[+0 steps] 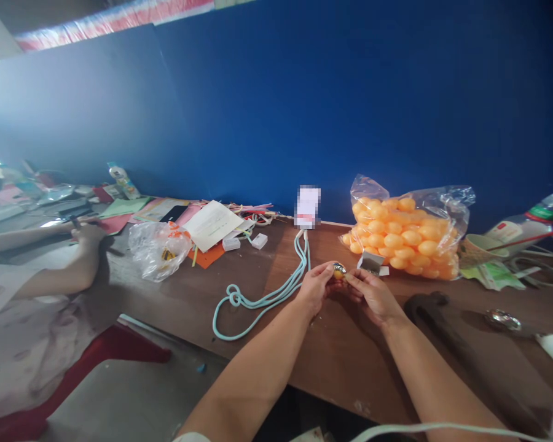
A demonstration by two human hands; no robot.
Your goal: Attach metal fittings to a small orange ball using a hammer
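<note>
The left hand [317, 285] and the right hand [373, 298] are meeting over the brown table [332, 362], holding a small shiny gold-and-silver piece [339, 270] between them. The left fingers are pinching its left side, with the thumb lying close to it. The right thumb and index finger are closing together at its right edge; the other right fingers are curling below, and whether they are touching the piece, I cannot tell.

Just beyond the right hand, a small open box [371, 264] is sitting in front of a clear bag of orange egg-shaped pieces [405, 236]. To the right, a cup [482, 250] is standing near a bottle [516, 227], and a green-and-white packet [493, 275] is lying on the near side of them. Nearer, at the far right, a shiny metallic piece [503, 319] is resting on the table.

To the left of the hands, a looped light blue cord [258, 304] is running from a white card [306, 205] by the blue partition [276, 123]. Farther left, 2 small pale boxes [245, 243] are lying near a crumpled plastic bag [159, 248]. At the far left, another person's hand [87, 230] is holding a dark, thin item.
</note>
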